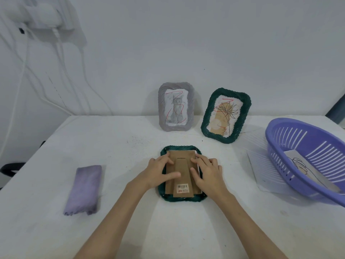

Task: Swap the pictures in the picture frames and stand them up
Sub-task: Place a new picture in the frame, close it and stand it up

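Note:
A dark green picture frame point(182, 199) lies face down in the middle of the table. Its brown cardboard backing point(182, 165) with a fold-out stand and a barcode sticker faces up. My left hand point(160, 170) lies flat on the backing's left side, fingers spread. My right hand point(207, 172) presses on the backing's right edge. At the back, a grey frame point(176, 106) with a cat drawing stands upright against the wall. Beside it on the right, a second green frame point(225, 115) with a flower drawing leans back.
A folded purple cloth point(84, 189) lies at the left. A purple slotted basket point(306, 157) at the right holds a loose picture point(306, 171) and sits on a white sheet point(261, 165). White cables hang on the wall at the left.

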`<state>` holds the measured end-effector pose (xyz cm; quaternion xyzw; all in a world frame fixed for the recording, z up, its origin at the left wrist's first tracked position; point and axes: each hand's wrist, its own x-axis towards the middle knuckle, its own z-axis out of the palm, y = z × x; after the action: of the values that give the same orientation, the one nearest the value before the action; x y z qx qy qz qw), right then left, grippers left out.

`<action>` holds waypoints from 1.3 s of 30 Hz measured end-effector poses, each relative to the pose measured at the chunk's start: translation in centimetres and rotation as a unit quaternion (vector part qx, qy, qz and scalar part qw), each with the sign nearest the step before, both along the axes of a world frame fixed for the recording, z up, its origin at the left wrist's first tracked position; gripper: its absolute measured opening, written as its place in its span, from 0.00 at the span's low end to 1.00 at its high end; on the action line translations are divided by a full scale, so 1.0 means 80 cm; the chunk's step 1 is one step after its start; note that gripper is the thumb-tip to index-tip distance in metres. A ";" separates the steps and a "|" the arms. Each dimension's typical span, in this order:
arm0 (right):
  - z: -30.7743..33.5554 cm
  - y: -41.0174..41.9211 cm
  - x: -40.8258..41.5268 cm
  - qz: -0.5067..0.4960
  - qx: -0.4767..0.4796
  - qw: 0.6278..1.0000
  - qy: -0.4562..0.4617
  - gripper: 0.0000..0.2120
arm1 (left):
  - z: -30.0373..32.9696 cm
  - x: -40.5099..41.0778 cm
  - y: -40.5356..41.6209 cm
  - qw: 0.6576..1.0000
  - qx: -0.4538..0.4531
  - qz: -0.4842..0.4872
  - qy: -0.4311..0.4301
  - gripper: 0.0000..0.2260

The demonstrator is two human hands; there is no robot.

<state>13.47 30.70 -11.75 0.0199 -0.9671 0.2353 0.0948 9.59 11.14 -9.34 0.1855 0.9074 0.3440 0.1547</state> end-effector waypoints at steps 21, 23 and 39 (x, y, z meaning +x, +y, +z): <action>-0.008 -0.012 -0.012 -0.087 -0.289 0.952 0.042 0.21 | -0.010 0.014 -0.001 0.980 0.164 0.110 -0.016 0.34; -0.011 -0.011 -0.011 -0.081 -0.292 0.952 0.044 0.21 | -0.013 0.014 -0.002 0.976 0.180 0.124 -0.017 0.34; -0.010 -0.001 -0.016 -0.042 -0.183 0.982 0.014 0.15 | 0.007 0.015 0.001 1.000 -0.010 0.008 0.015 0.45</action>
<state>12.22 30.66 -12.51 -0.0355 -0.9061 0.4041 0.1200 10.77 11.25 -8.78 0.1817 0.9145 0.3332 0.1401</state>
